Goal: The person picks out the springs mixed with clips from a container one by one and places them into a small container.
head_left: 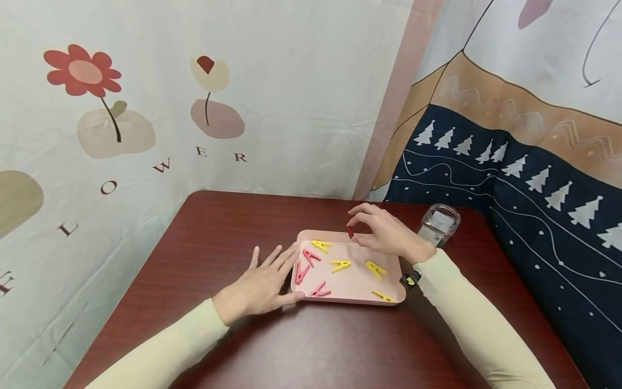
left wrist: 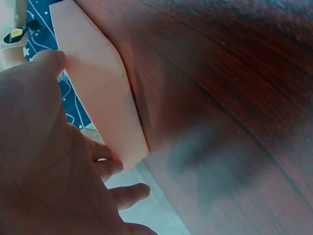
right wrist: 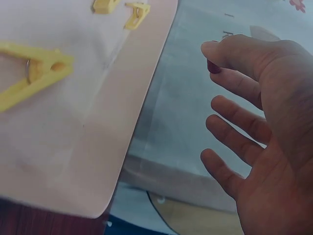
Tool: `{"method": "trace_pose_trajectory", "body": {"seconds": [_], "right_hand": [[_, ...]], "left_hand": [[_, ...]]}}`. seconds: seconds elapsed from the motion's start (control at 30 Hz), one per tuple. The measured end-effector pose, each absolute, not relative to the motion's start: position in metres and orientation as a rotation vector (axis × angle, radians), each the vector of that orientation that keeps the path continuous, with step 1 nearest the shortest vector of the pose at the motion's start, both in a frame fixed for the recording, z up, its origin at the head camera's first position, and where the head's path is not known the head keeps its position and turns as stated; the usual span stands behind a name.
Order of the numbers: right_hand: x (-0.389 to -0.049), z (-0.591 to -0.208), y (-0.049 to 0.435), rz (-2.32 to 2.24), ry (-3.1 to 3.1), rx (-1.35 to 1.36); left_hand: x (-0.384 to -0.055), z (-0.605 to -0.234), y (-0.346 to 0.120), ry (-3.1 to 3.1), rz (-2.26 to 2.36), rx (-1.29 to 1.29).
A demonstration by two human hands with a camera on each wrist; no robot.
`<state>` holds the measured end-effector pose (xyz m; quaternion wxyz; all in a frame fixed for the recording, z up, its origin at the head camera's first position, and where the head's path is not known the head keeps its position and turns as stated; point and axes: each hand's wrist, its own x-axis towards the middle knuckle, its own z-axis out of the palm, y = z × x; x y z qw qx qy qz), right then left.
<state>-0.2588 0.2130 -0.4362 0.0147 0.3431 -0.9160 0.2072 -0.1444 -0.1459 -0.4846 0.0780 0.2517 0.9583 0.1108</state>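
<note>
A pink tray [head_left: 350, 285] holds several yellow clothespins [head_left: 340, 265] and three pink clothespins [head_left: 301, 273], lying spread apart. My left hand [head_left: 262, 286] is at the tray's left side, fingers spread, its thumb and fingertips touching the wall, which the left wrist view shows from outside [left wrist: 98, 93]. Over the far right part of the tray, my right hand [head_left: 389, 232] pinches a small dark red ridged piece [head_left: 350, 232] between thumb and index finger. In the right wrist view only the tip of the red piece [right wrist: 213, 67] shows; the other fingers are extended.
A clear glass jar [head_left: 439, 224] with a pale label stands at the back right of the dark red wooden table [head_left: 233, 227], beyond my right wrist. Printed cloths hang behind the table and along its right side [head_left: 534, 243].
</note>
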Motion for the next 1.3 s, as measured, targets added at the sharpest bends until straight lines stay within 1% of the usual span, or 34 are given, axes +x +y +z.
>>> {"method": "trace_pose_trajectory", "body": {"seconds": [0.37, 0.83, 1.3], "right_hand": [[-0.256, -0.434, 0.238, 0.684, -2.891, 0.926], [-0.254, -0.431, 0.271, 0.663, -2.87, 0.846], [-0.252, -0.421, 0.301, 0.647, -2.85, 0.71]], "left_hand": [[-0.144, -0.486, -0.146, 2.875, 0.32, 0.753], [-0.145, -0.486, -0.146, 2.87, 0.328, 0.739], [-0.144, -0.486, -0.145, 2.879, 0.318, 0.754]]}}
